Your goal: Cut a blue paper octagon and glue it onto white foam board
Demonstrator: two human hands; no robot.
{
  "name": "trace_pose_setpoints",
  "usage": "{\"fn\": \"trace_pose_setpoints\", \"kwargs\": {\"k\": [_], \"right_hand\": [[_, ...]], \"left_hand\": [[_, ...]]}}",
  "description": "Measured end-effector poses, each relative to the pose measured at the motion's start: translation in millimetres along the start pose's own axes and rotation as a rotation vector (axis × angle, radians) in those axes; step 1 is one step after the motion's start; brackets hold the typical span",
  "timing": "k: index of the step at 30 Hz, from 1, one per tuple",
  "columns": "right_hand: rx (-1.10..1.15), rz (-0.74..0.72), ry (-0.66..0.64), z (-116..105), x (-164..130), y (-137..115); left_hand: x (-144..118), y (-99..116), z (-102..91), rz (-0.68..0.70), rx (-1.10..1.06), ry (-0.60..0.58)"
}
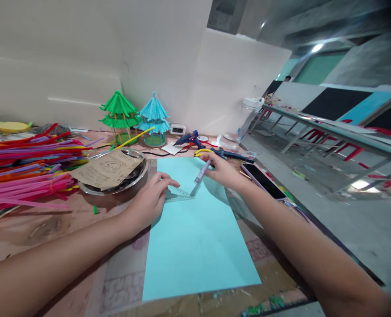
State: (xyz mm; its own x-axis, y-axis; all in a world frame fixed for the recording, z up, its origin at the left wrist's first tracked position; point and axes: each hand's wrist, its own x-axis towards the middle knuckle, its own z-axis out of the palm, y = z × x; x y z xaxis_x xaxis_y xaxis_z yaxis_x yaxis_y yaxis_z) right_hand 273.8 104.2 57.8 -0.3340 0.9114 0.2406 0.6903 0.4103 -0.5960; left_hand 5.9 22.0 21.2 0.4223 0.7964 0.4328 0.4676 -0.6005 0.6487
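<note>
We are looking at a light blue sheet of paper (195,237) lying flat on the worktable (50,229), right in front of us. A clear set square (178,193) is resting on the sheet near its upper left part, and our left hand (151,198) is pressing down on it with fingers spread flat, not closed around anything. Our right hand (223,171) is pinching a pen (202,172), its tip angling down to the set square's edge. Just right of the paper a dark phone (263,180) is lying. Beyond the sheet we are seeing a blue glue gun (188,138), a metal bowl (129,182) covered by brown card (107,169), two small paper pagodas, green (119,112) and blue (154,116), and to the left a heap of coloured straws (23,167).
</note>
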Motion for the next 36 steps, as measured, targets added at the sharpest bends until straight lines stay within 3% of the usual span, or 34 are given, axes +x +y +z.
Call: {"fn": "trace_pose_setpoints", "kwargs": {"k": [6, 12, 18, 22, 25, 28, 30, 31, 36], "right_hand": [[0.074, 0.204, 0.38, -4.4, -2.7, 40.2], [0.124, 0.24, 0.417, 4.6, -19.7, 43.3], [0.157, 0.192, 0.361, 4.2, -20.2, 49.9], [0.158, 0.124, 0.495, 1.2, -13.3, 50.0], [0.186, 0.046, 0.585, -0.4, -22.7, 26.5], [0.248, -0.039, 0.439, 6.8, -40.5, -12.0], [0.319, -0.111, 0.127, 17.0, -47.8, -34.7], [0.323, -0.115, 0.033, 22.7, -48.3, -42.5], [0.276, -0.143, -0.224, 42.6, -28.6, -42.5]], "left_hand": [[8.3, 13.7, -10.1, -0.091, -0.061, 0.017], [6.5, 5.1, -3.4, -0.166, -0.049, -0.105], [-5.9, 7.7, -5.6, 0.007, 0.082, -0.231], [-18.9, 17.1, -1.8, 0.105, 0.125, -0.304], [-28.5, 24.2, 2.0, 0.215, 0.213, -0.343], [-32.1, 31.5, 3.6, 0.305, 0.346, -0.315], [-30.8, 35.8, 3.0, 0.336, 0.445, -0.283], [-29.4, 37.2, 2.2, 0.345, 0.498, -0.276], [-22.5, 30.5, -4.3, 0.299, 0.696, -0.287]]}}
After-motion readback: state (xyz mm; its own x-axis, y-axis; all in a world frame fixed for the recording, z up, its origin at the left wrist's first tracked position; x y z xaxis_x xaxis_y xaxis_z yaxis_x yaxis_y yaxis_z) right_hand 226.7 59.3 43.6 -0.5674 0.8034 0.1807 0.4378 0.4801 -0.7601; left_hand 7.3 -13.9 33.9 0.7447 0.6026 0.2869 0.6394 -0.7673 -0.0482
